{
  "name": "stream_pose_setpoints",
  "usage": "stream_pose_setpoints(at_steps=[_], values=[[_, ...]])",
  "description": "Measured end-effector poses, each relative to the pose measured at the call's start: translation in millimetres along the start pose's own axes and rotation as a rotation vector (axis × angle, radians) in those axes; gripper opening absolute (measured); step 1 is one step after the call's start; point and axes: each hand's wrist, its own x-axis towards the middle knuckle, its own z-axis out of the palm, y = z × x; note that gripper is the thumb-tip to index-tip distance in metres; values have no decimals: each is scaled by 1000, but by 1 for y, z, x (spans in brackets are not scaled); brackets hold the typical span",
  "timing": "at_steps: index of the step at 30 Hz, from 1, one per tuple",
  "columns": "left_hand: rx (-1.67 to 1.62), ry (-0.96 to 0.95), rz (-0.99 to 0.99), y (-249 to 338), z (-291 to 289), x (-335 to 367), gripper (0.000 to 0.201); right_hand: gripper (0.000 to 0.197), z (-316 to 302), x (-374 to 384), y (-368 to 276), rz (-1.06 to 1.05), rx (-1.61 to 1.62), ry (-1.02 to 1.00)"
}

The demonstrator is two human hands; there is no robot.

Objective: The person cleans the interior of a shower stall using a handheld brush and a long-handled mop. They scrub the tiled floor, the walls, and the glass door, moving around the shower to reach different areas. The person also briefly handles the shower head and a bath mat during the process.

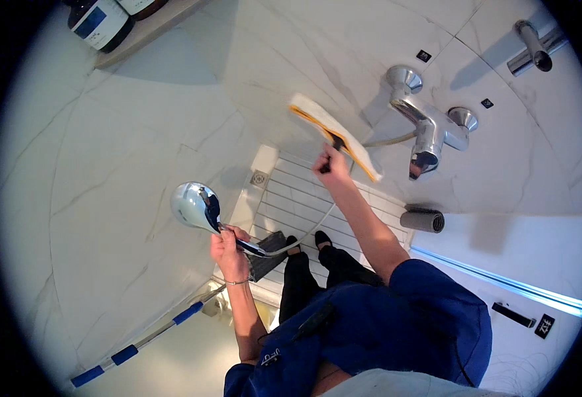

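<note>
Shower head [195, 206]: chrome, sitting left of centre in the frame, its round face turning toward the marble wall [105, 185] on the left.
Left hand [228, 248]: closing around the shower head's handle just below the head, fingers wrapping fully; a thin bracelet is circling the wrist.
Hose [307, 235]: running from the handle's lower end, curving up toward the frame's centre, then passing behind the right forearm.
Right hand [333, 167]: gripping the dark handle of a scrubber [334, 134] at centre, arm reaching up from the lower right.
Scrubber: a flat white pad with an orange edge, lying diagonally just above the right hand and pressing against or near the wall; contact cannot be told.
Mixer tap [430, 129]: chrome, mounting on the wall right of the scrubber, spout pointing down.
Rolled mat [422, 220]: grey, lying below the tap at the wall's foot.
Drain [259, 177]: small, square, sitting in the floor's corner left of the right hand.
Pole [139, 341]: silver with blue bands, leaning across the lower left.
Bottles [102, 20]: dark, standing on a shelf at the upper left.
Wall bracket [533, 46]: chrome, projecting at the upper right.
</note>
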Motion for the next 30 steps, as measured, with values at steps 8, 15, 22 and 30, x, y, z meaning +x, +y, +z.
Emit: stream_pose_setpoints(at_steps=[8,15,22,30], values=[[-24,-126,29,19,34,23,19,25,-86,-38,-54,-19,89,234],[-41,-441,8,31,130,46,22,24,-4,-28,-41,206,127,-85],[-316,-641,-165,58,215,29,23,30,-110,-152,-103,311,-377,-133],[-938,-415,-385,49,311,48,24,26,-258,-305,-165,-17,149,171]])
